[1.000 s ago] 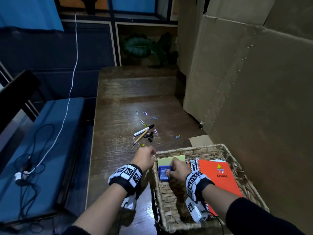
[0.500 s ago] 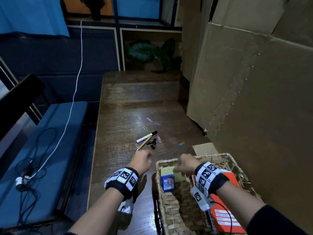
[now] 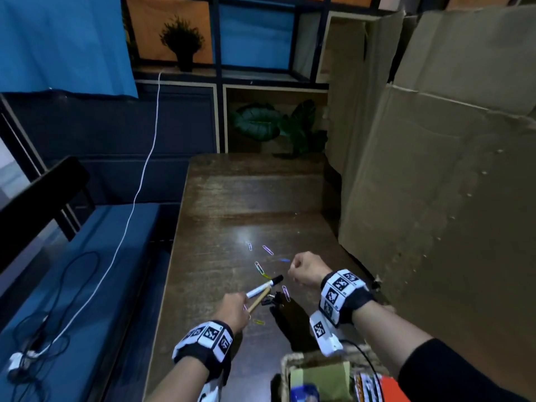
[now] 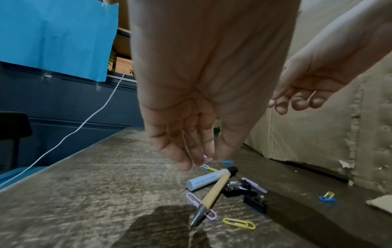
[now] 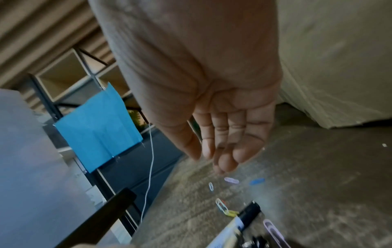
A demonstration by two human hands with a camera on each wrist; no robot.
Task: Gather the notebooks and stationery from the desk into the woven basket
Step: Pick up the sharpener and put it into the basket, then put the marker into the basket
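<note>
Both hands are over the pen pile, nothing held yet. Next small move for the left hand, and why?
Probably lower the left hand and close its fingers round the white marker and the wooden pen together. They lie crossed and touching on the desk, right under its relaxed fingertips, so one grip could take both. The right hand hovers nearer the loose paper clips.

This looks like a small study or office corner. A dark wooden desk (image 3: 249, 198) has paper clips (image 3: 267, 249), a marker (image 3: 262, 288) and a pen (image 3: 259, 299) on it. Behind it stands a shelf unit (image 3: 220, 82) with a little potted plant (image 3: 181, 44). Big sheets of cardboard (image 3: 435, 169) lean on the right. A white cable (image 3: 145, 175) hangs down by a blue bench (image 3: 87, 285).
</note>
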